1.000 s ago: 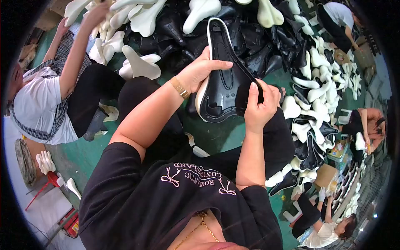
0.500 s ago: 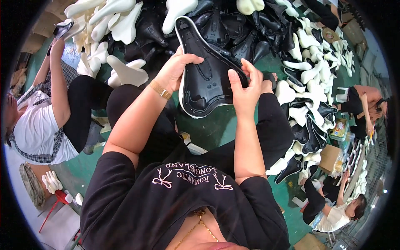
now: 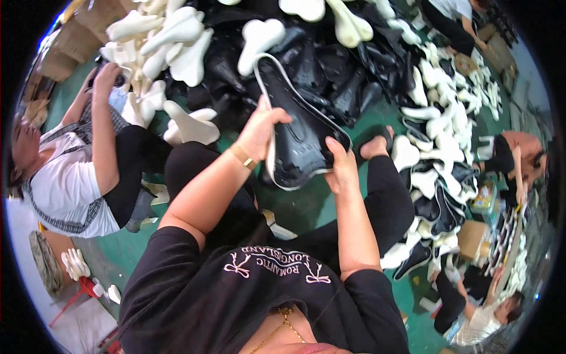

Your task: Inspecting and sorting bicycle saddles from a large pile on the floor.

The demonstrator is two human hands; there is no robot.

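Between my two hands is a bicycle saddle (image 3: pixel 298 138), its black shell underside facing me and a white foam edge showing around it. The narrow nose points up and away; the wide end is nearest me. My left hand (image 3: pixel 260 131) grips its left side, thumb lying over the black shell and fingers hidden behind. On the right edge of the wide end, my right hand (image 3: pixel 343 165) holds on, thumb on top and the other fingers mostly out of sight beneath. Just beyond the nose lies a white foam saddle pad (image 3: pixel 259 44) on a heap of black saddle shells (image 3: pixel 336 82).
White foam pads (image 3: pixel 177 35) are piled at the far left, near a co-worker (image 3: pixel 71 171) in a white top. A long pile of white pads and black-and-white saddles (image 3: pixel 436 135) runs along the right. Other people sit beyond it. A cardboard box (image 3: pixel 473 240) stands at the right.
The saddle has tilted and sits slightly lower in the picture, still in both hands. My right fingers have gone from spread along its edge to mostly beneath it. The whole view has shifted a little.
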